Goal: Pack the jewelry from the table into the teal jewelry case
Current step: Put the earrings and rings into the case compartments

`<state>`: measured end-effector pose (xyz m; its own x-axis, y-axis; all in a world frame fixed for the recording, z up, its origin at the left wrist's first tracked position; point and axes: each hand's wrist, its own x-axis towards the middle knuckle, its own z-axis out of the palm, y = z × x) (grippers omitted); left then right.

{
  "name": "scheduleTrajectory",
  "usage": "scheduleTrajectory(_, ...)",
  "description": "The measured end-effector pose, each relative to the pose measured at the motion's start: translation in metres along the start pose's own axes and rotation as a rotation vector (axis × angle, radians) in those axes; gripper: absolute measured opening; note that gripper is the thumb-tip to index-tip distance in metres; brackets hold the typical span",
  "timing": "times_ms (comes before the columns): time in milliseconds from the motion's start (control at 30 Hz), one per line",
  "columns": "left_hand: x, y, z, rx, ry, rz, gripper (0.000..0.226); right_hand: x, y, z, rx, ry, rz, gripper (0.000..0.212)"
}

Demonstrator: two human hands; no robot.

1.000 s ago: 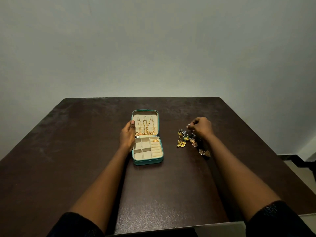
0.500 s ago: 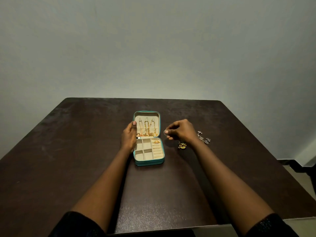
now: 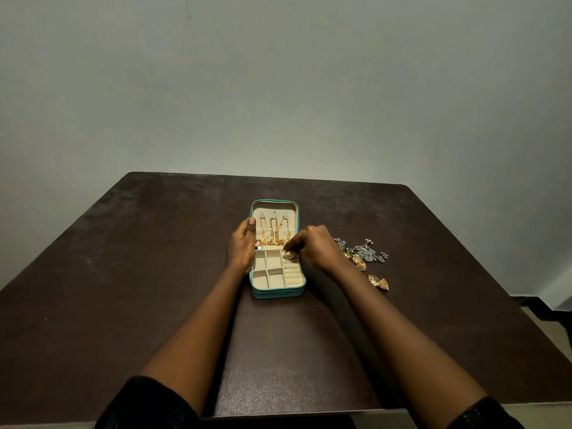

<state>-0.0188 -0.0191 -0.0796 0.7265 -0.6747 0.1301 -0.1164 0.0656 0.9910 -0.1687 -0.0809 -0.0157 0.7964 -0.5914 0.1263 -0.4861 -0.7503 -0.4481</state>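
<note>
Gripping the left edge of the teal jewelry case (image 3: 277,293) with our left hand (image 3: 241,250), we are pinching a ring (image 3: 288,254) in our right hand (image 3: 315,247) over its slots.

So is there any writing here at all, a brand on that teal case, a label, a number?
No text can be read anywhere.
Teal jewelry case: no brand or lettering shows on its wall or lining.
Tiny pale tab at its hinge, beside the left hand: too small to tell if it bears print.
Table and wall: no marks.
</note>
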Motion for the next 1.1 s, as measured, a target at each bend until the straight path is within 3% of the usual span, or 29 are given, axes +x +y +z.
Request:
scheduleTrajectory(500, 0.002, -0.004, 0.0, -0.017, -0.007, -0.013, 0.031, -0.007, -0.006, 0.0, -0.196, 0.003, -0.054, 0.032)
scheduleTrajectory(767, 0.003, -0.003, 0.0, 0.006, -0.002, -0.013, 0.036, -0.007, -0.008, 0.004, -0.155, 0.002, -0.002, 0.035)
scheduleTrajectory(1100, 0.003, -0.003, -0.001, 0.035, -0.002, -0.023, 0.034, -0.011, -0.006, 0.016, -0.116, 0.077, 0.063, 0.017)
